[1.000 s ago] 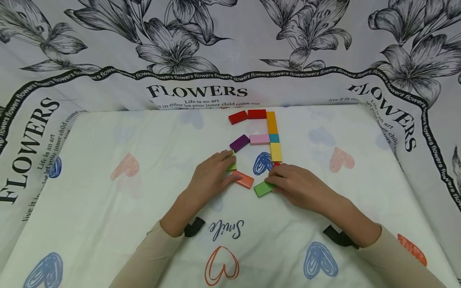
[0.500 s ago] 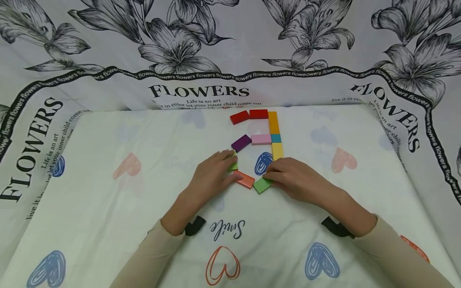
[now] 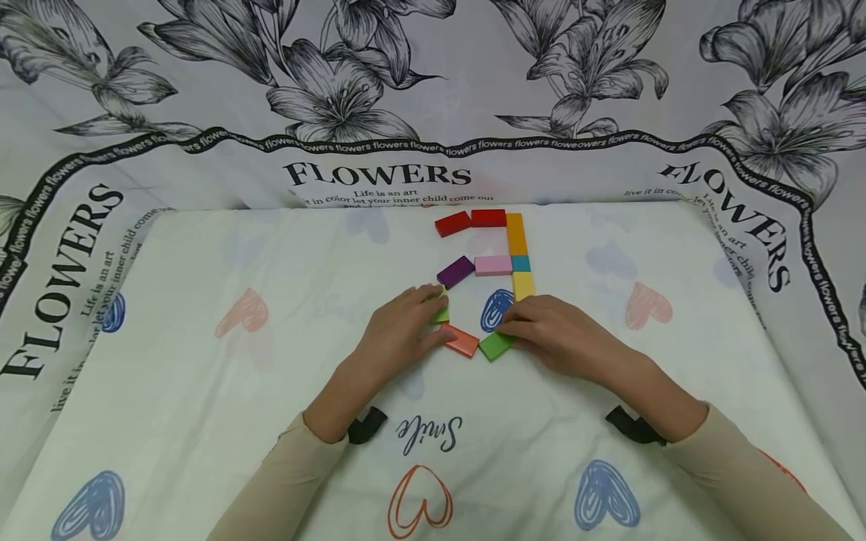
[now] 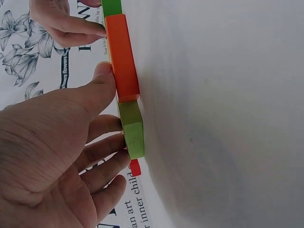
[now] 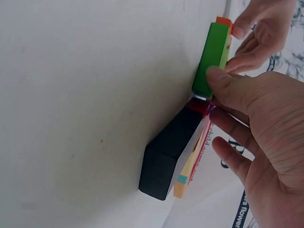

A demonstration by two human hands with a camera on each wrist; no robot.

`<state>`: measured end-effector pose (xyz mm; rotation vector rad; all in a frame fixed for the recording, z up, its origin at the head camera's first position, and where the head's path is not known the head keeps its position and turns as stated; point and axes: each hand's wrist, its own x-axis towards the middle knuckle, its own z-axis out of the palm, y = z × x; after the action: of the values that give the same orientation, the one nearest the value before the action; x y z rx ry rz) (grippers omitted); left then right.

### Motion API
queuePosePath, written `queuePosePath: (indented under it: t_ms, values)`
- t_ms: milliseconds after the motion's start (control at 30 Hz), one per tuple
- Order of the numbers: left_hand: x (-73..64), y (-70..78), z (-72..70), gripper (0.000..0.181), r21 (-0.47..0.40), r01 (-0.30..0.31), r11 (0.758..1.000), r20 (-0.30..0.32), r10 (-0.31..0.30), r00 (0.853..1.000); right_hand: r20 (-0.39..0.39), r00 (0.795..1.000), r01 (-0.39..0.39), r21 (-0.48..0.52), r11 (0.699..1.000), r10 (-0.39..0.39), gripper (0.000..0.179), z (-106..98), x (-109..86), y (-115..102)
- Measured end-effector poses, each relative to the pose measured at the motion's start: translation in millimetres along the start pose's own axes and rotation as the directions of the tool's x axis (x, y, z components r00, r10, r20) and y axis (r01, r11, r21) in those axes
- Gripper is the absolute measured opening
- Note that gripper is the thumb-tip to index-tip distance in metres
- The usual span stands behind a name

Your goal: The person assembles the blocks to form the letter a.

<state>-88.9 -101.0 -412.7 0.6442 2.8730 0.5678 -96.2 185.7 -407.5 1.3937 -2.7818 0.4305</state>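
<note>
On the white cloth, coloured blocks form an outline. My left hand [image 3: 402, 327] rests beside the light green block [image 4: 133, 130] and the orange block [image 3: 461, 341]. Its thumb touches the orange block; its fingers lie loosely extended along the light green one. My right hand [image 3: 571, 338] pinches the green block [image 3: 496, 346] between thumb and fingers. That block's left corner lies close to the orange block's right end. In the right wrist view, a dark block [image 5: 166, 154] stands near the green block, with a dark red piece between them. The right hand hides this area from the head view.
Farther back lie a purple block [image 3: 456, 272], a pink block [image 3: 493, 264], a teal block [image 3: 520, 264], a yellow block [image 3: 524, 286], an orange-yellow block [image 3: 516, 234] and two red blocks [image 3: 489, 218]. The cloth [image 3: 304, 248] bears printed hearts and lettering.
My right hand has moved slightly left and away from me, bringing the green block up to the orange one. The red piece by the yellow block is now covered. My left hand stays in place.
</note>
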Motion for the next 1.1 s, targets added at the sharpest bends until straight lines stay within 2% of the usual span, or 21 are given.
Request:
queuePosePath:
  t_ms: [333, 567, 733, 1000, 1100]
  values:
    - [1.4, 6.5, -1.0, 0.056, -0.020, -0.012, 1.000, 0.003, 0.012, 1.000, -0.017, 0.999, -0.046, 0.038, 0.998, 0.047, 0.028, 2, -7.4, 4]
    - [1.0, 6.3, -1.4, 0.056, 0.011, -0.016, 1.000, 0.005, 0.016, 1.000, -0.048, 0.998, -0.047, 0.057, 0.997, 0.050, 0.034, 6, -11.0, 2]
    - [0.8, 4.8, 0.6, 0.056, 0.032, -0.033, 0.999, 0.002, 0.033, 0.999, -0.053, 0.994, -0.095, 0.090, 0.991, 0.100, 0.037, 5, -13.9, 0]
    - [-2.2, 3.7, 5.4, 0.057, 0.089, -0.067, 0.994, -0.046, 0.071, 0.996, -0.135, 0.967, -0.192, 0.158, 0.969, 0.214, 0.036, -11, -13.7, 4]
    - [-2.8, 4.0, 3.7, 0.061, 0.081, -0.049, 0.996, -0.061, 0.054, 0.997, -0.146, 0.951, -0.245, 0.185, 0.952, 0.273, 0.037, -19, -11.1, 9]
